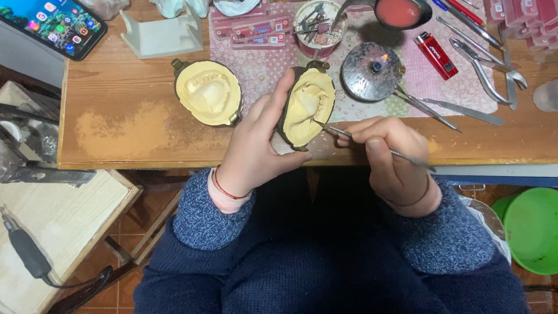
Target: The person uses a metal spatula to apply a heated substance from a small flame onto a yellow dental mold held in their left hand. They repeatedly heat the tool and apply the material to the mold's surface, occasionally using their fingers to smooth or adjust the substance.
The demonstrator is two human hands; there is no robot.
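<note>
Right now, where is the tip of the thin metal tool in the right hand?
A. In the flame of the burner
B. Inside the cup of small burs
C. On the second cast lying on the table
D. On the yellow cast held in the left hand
D: the right hand holds the thin metal tool with its tip touching the yellow cast that the left hand holds upright at the table edge.

Dark navy knit sweater w/ speckled blue cuffs; pink undersleeve shows at left hand [253, 152] wrist, ~7 o'clock, plus thin red string bracelet. Right hand [395, 163]: thin dark band at wrist, ~5 o'clock.
</note>
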